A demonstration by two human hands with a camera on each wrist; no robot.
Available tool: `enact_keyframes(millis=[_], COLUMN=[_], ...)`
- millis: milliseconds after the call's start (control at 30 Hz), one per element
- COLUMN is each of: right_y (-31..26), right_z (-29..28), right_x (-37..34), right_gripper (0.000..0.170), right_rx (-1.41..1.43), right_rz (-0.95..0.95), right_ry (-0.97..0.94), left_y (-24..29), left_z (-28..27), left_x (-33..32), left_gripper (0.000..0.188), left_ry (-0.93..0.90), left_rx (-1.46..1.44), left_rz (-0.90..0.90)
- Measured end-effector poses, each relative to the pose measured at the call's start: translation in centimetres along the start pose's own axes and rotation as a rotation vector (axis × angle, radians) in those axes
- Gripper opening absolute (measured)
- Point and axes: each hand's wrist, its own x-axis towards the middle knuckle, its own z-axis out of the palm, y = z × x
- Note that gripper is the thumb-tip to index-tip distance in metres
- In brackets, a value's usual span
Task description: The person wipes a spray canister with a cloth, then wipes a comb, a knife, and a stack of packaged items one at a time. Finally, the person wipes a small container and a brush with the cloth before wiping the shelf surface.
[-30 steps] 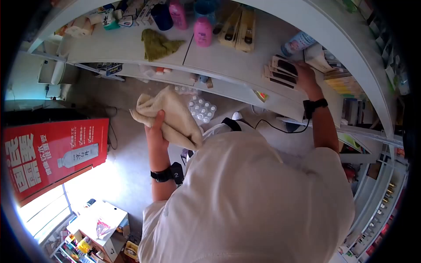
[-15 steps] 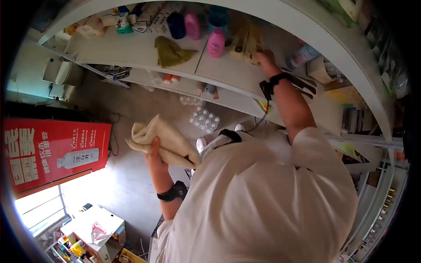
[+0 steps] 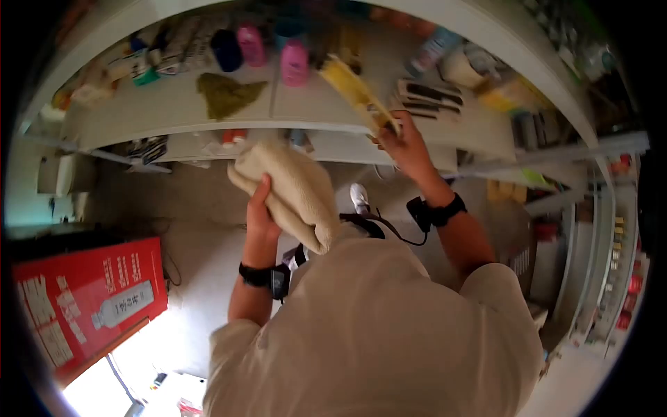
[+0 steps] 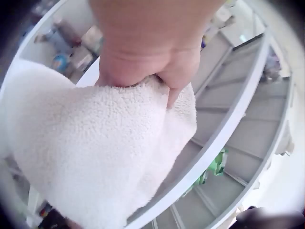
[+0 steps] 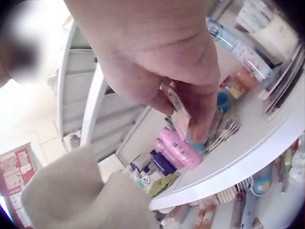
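Right hand (image 3: 408, 149): thumb and fingers pinch the near right end of a long, thin yellow pack (image 3: 351, 90), which slants toward the far left across the front of the shelf (image 3: 299, 108); its print is too blurred to read. Left hand (image 3: 262, 217), nearer and to the left: it grips a folded cream cloth (image 3: 295, 187), thumb on top, well apart from the pack and on the near side of the shelf's edge. On the shelf, pink bottles (image 3: 294, 64) stand left of the pack's far tip, a green cloth (image 3: 229, 96) lies farther left, and flat dark-topped packs (image 3: 431, 94) lie to the right.

Handling, as judged from beside the shelf: held by one end, the pack may swing or bend at its free tip, so a firm pinch and an unhurried wrist suit it. The tip is best kept clear of the pink bottles, which could topple. The cream cloth looks soft; gathering its loose fold closer to the palm should stop it snagging.
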Motion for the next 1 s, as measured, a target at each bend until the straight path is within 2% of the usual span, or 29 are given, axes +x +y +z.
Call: enact_keyframes(millis=[33, 100, 167, 267, 333, 433, 500, 633, 667, 767, 867, 967, 1000], right_y=[-2.7, -6.1, -6.1, -6.9, -7.9, -8.5, -8.7, -9.3, -9.3, -7.7, -6.1, -5.1, -4.8], right_z=[0.4, 1.2, 2.1, 1.7, 1.1, 0.9, 1.1, 1.3, 1.2, 0.5, -3.0, -7.4, -9.1], right_x=[-3.1, -8.0, -11.5, -14.7, -15.4, -16.5, -16.5, -16.2, -16.2, -17.3, -19.2, -21.3, -21.9], right_gripper=[0.028, 0.036, 0.045, 0.048, 0.051, 0.057, 0.06, 0.065, 0.068, 0.068, 0.066, 0.063, 0.062], right_rx=[-0.104, -0.484, -0.467, -0.857, -0.808, -0.792, -0.776, -0.672, -0.637, -0.611, -0.486, -0.088, -0.024], right_rz=[-0.029, -0.222, -0.397, -0.496, -0.531, -0.614, -0.665, -0.753, -0.776, -0.799, -0.787, -0.578, -0.509], right_ry=[0.001, -0.003, -0.059, -0.006, -0.016, -0.099, -0.15, -0.192, -0.201, -0.246, -0.372, -0.572, -0.603], left_y=[-1.0, -3.3, -5.9, -8.1, -7.6, -5.6, -4.6, -5.7, -6.6, -9.8, -12.0, -14.4, -15.3], left_z=[1.2, 4.0, 6.6, 7.0, 7.6, 7.2, 8.4, 6.4, 4.8, 5.6, 8.3, 8.7, 8.9], left_x=[0.9, 2.0, 1.8, 1.9, 1.4, 1.9, 1.3, -1.3, -1.3, -3.6, -5.3, -5.8, -6.3], left_gripper=[0.053, 0.055, 0.057, 0.061, 0.063, 0.062, 0.064, 0.063, 0.063, 0.059, 0.054, 0.049, 0.049], left_ry=[-0.085, -0.252, -0.329, -0.358, -0.349, -0.481, -0.493, -0.446, -0.469, -0.487, -0.587, -0.413, -0.293], left_rx=[-0.004, -0.015, 0.118, 0.04, 0.06, -0.183, -0.082, -0.057, 0.052, 0.074, 0.001, -0.037, 0.01], left_rz=[-0.117, -0.338, -0.347, -0.352, -0.298, -0.109, 0.099, -0.007, 0.034, 0.173, 0.405, 0.507, 0.485])
